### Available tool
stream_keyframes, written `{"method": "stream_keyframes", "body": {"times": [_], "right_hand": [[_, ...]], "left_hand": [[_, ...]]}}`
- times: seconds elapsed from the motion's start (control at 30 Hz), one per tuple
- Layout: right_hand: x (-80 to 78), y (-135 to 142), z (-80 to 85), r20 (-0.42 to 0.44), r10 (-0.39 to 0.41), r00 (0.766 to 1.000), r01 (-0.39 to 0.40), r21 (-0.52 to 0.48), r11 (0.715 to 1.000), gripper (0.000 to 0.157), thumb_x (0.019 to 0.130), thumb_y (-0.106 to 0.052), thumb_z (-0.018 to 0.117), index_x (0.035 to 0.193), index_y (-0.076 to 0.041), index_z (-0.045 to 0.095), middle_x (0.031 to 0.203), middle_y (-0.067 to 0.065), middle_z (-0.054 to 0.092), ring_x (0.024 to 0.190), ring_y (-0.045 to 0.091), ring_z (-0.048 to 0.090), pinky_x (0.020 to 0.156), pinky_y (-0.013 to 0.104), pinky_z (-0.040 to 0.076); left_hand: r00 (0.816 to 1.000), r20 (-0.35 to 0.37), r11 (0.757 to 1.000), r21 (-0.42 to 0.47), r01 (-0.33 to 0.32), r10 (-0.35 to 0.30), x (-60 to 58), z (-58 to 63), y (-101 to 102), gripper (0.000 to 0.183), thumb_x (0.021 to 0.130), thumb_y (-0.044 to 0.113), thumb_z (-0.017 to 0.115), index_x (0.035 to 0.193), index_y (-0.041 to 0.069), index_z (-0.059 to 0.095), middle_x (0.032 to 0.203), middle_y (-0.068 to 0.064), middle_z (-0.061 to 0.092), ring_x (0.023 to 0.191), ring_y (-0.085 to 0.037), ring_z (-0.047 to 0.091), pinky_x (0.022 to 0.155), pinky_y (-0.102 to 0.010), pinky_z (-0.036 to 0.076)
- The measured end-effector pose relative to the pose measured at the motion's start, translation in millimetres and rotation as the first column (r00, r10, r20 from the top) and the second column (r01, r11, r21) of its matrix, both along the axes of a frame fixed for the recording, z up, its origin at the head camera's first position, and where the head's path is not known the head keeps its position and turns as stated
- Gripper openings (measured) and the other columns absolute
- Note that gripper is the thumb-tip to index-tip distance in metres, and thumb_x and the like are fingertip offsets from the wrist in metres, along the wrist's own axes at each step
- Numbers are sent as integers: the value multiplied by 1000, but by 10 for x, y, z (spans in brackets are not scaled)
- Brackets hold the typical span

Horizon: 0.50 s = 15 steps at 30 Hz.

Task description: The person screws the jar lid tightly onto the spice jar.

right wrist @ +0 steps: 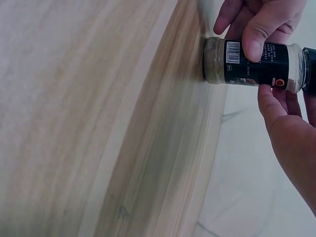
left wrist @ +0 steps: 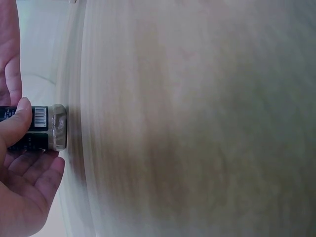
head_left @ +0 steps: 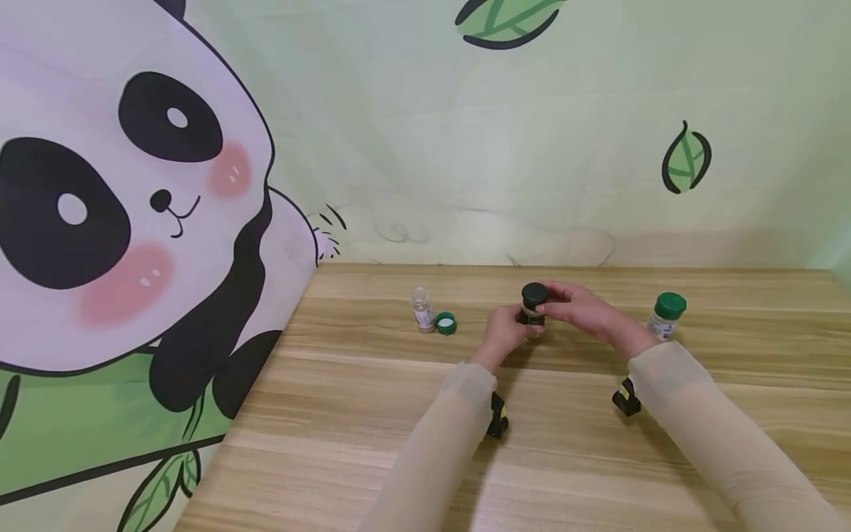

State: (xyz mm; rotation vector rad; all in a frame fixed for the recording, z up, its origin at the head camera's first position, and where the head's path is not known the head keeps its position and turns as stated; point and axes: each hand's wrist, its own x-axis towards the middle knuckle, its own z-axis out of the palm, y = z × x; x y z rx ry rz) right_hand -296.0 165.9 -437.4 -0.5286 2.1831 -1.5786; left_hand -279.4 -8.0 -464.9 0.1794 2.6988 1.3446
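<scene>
A spice jar [right wrist: 256,64] with a black label, a barcode and a black cap [head_left: 535,294] is held upright between both hands. My left hand [head_left: 504,334] grips the body, its thumb across the label in the right wrist view. My right hand [head_left: 580,309] holds the upper end by the cap, fingers behind it and thumb in front. Pale powder shows through the glass near the base in the right wrist view. Whether the base touches the table is hard to tell.
On the wooden table [head_left: 346,414], an uncapped clear jar [head_left: 423,310] stands left of the hands, beside a green cap [head_left: 446,323] lying upturned. A green-capped jar [head_left: 667,314] stands behind the right wrist. A panda-printed cloth [head_left: 425,148] hangs behind the table.
</scene>
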Motion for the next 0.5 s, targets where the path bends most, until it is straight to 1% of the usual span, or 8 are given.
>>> {"method": "stream_keyframes", "body": {"times": [0.1,0.17,0.23,0.3,0.33,0.5], "right_hand": [[12,-4,-5,-3,-11,1000,11,-4,1000,57,103,-11,55,152,10,35,153,35,43,122,6,55,103,23,46],[21,-8,-6,-4,-19,1000,19,-10,1000,57,103,-12,56,151,10,35,153,35,43,112,-6,55,102,22,46],[29,-12,-7,-2,-26,1000,26,-18,999,57,103,-11,56,151,10,35,152,36,44,107,-12,54,102,21,47],[40,-16,-8,-7,-33,999,33,-19,999,57,103,-12,57,151,9,35,152,35,44,106,-14,54,102,22,47],[44,-20,-10,-7,-36,999,36,-19,999,57,104,-13,57,151,9,36,152,35,44,107,-13,54,104,24,47],[56,-51,-22,-21,-64,998,64,-8,998,56,104,-15,58,151,8,37,152,33,47,114,-4,55,115,42,43]], "left_hand": [[1000,0,1000,-2,0,0,1,-6,2,32,89,15,80,119,5,74,124,-12,75,119,-25,68,101,-31,53],[1000,1,1000,-1,-1,1,5,-8,3,33,89,15,80,119,5,74,125,-12,75,120,-25,68,101,-32,53],[1000,3,1000,1,-1,1,7,-8,5,33,89,14,80,120,5,74,125,-12,75,120,-25,68,102,-32,53],[1000,3,1000,-1,-1,1,11,-4,6,32,89,14,80,119,5,74,125,-12,75,121,-25,68,102,-32,53],[1000,6,1000,4,0,0,13,-3,6,32,89,14,80,120,5,74,125,-12,75,121,-25,68,103,-33,52],[1000,-4,1000,5,8,-8,17,12,-6,31,89,13,79,119,4,74,124,-13,75,118,-25,68,101,-32,53]]}}
